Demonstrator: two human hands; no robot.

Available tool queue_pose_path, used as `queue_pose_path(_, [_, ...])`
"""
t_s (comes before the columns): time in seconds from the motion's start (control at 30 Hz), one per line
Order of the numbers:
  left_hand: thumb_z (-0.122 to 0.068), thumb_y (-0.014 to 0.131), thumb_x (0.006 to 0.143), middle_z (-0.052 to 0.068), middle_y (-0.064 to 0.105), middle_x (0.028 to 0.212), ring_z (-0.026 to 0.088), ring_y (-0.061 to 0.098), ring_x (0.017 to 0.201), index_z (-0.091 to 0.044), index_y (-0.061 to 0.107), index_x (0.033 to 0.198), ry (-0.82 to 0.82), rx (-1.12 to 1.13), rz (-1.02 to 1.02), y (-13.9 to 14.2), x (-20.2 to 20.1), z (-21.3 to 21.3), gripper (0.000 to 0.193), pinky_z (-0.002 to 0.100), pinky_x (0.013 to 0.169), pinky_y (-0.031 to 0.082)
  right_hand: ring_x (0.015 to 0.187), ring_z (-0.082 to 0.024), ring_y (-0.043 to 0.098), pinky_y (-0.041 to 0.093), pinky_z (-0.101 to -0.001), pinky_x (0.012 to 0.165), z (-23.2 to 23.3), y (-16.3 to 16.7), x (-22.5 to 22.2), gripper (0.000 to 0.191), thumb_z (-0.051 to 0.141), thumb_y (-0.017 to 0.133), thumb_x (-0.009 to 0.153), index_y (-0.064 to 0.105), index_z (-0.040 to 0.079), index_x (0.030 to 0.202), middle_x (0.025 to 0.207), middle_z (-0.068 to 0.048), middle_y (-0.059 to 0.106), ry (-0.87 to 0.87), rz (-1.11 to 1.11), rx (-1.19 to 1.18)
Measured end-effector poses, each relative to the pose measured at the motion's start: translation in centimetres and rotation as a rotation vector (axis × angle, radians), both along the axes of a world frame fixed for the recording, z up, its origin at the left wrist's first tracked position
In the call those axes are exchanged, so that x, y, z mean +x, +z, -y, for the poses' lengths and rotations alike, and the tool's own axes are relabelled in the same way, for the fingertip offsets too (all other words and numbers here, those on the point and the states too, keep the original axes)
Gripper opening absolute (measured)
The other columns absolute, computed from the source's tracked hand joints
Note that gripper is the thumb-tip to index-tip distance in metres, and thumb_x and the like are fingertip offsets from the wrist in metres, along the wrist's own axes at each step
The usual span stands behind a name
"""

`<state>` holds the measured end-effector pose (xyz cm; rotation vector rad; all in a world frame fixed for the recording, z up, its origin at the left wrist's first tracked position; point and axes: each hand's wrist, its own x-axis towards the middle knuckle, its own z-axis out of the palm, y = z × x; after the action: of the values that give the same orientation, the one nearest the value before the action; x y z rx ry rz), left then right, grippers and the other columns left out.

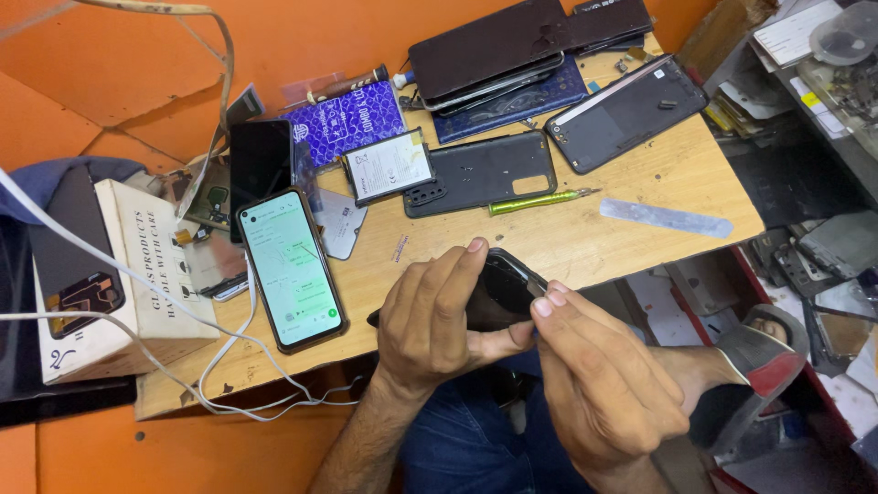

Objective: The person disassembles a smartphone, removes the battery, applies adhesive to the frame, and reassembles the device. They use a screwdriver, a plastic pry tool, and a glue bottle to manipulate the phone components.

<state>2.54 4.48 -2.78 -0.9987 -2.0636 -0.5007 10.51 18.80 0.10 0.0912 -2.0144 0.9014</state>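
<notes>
Just off the near edge of the tabletop [567, 242], both hands hold one dark phone [498, 291] tilted on its side. The left hand [430, 325] wraps it from the left, its fingers [462, 261] curled over the top edge and the thumb pressed along the underside. The right hand [599, 375] comes in from the right, its fingers [549, 302] pressed together on the phone's right end, so the phone sits pinched between the two hands.

Left of the left hand, one lit phone [291, 270] lies screen up, with a white cable [229, 352] looping past it and one white box [137, 274] beyond. Past the fingers, further up the tabletop, lie one green screwdriver [530, 203], one battery [389, 165] and one dark back cover [485, 172] with a camera cut-out. A second cover [626, 112] lies above the right hand, and one clear strip [666, 218] lies just right of the screwdriver. At the far edge, a stack of dark panels [521, 41] rests on a blue package [347, 119]; how many panels are in it I cannot tell.
</notes>
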Motion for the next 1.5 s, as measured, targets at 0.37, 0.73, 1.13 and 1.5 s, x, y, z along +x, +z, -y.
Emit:
queue_pose_path(0.37, [-0.056, 0.078, 0.094, 0.017, 0.066, 0.111, 0.025, 0.068, 0.087, 0.007, 0.052, 0.133, -0.016, 0.004, 0.012, 0.4, 0.4, 0.1, 0.078, 0.035, 0.073, 0.059, 0.097, -0.025, 0.078, 0.062, -0.0289, 0.085, -0.9, 0.7, 0.5, 0.02, -0.014, 0.079, 0.086, 0.072, -0.004, 0.102, 0.101, -0.016, 0.075, 0.062, 0.088, -0.124])
queue_pose_path(0.73, [-0.051, 0.077, 0.098, 0.016, 0.066, 0.112, 0.024, 0.068, 0.087, 0.007, 0.051, 0.133, -0.025, 0.015, -0.007, 0.1, 0.3, 0.2, 0.072, 0.035, 0.073, 0.058, 0.091, -0.02, 0.076, 0.06, -0.0253, 0.084, -1.4, 0.7, 0.5, 0.021, -0.011, 0.08, 0.087, 0.072, -0.004, 0.105, 0.102, -0.015, 0.075, 0.114, 0.122, -0.226])
queue_pose_path(1.13, [-0.059, 0.073, 0.098, 0.017, 0.066, 0.111, 0.024, 0.069, 0.089, 0.006, 0.05, 0.134, -0.034, 0.021, -0.014, -0.5, 0.3, 0.4, 0.078, 0.035, 0.075, 0.06, 0.093, -0.017, 0.074, 0.058, -0.0228, 0.084, -2.9, 0.2, 0.5, 0.02, -0.012, 0.077, 0.089, 0.074, -0.005, 0.107, 0.105, -0.015, 0.075, 0.268, 0.238, -0.436])
queue_pose_path(1.5, [-0.059, 0.073, 0.098, 0.016, 0.065, 0.111, 0.024, 0.069, 0.089, 0.006, 0.05, 0.133, -0.034, 0.017, -0.021, -0.7, 0.4, 0.3, 0.078, 0.034, 0.075, 0.06, 0.091, -0.016, 0.074, 0.058, -0.0221, 0.08, -3.4, 0.8, 0.3, 0.02, -0.011, 0.077, 0.089, 0.074, -0.004, 0.107, 0.103, -0.015, 0.074, 0.278, 0.256, -0.424])
